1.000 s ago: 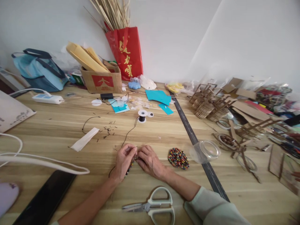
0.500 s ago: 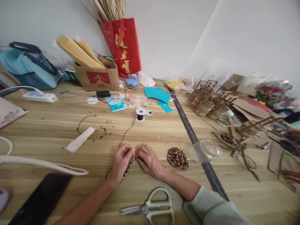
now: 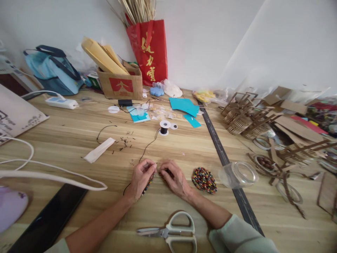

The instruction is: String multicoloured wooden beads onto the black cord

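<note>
My left hand (image 3: 140,180) is closed in a pinch on a thin black cord (image 3: 149,144), whose tip stands up between thumb and forefinger. A row of small coloured beads (image 3: 147,186) on the cord hangs beside the palm. The cord runs back to a white spool (image 3: 165,128) wound with black. Just to the right, my right hand (image 3: 177,179) rests low over the table, fingers curled round a few dark beads (image 3: 168,172), partly hidden. A heap of multicoloured beads (image 3: 204,180) lies right of that hand.
Scissors (image 3: 171,232) lie in front, between my forearms. A clear plastic container (image 3: 238,175) lies on the black strip (image 3: 219,149). At left are a phone (image 3: 52,218), white cable (image 3: 65,179) and folded paper strip (image 3: 100,150). Small woven baskets (image 3: 237,117) stand at right.
The view has turned left, so things sit further right. My right hand's fingers have shifted and beads now show under them. The left hand keeps its pinch on the cord.
</note>
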